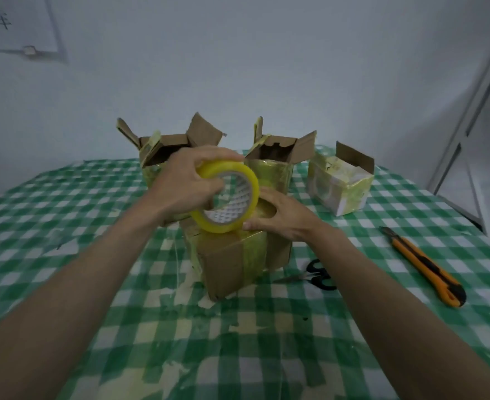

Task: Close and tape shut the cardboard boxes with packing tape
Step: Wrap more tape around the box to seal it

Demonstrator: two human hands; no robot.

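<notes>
A closed cardboard box [223, 261] with yellowish tape strips stands in the middle of the checked table. My left hand [186, 186] grips a roll of yellow packing tape [229, 197] just above the box top, thumb through the core. My right hand [281, 217] rests on the box's top right edge, fingers flat and thumb near the roll. Behind stand two open boxes, one at the back left [163, 151] and one at the back middle [278, 157], flaps up. A smaller taped box [342, 183] with one flap raised sits at the right.
Black-handled scissors [316, 277] lie right of the near box. An orange utility knife [428, 269] lies further right. The green-and-white checked tablecloth [238, 342] carries old tape scraps. A white shelf frame [474, 125] stands at the right edge; the wall is behind.
</notes>
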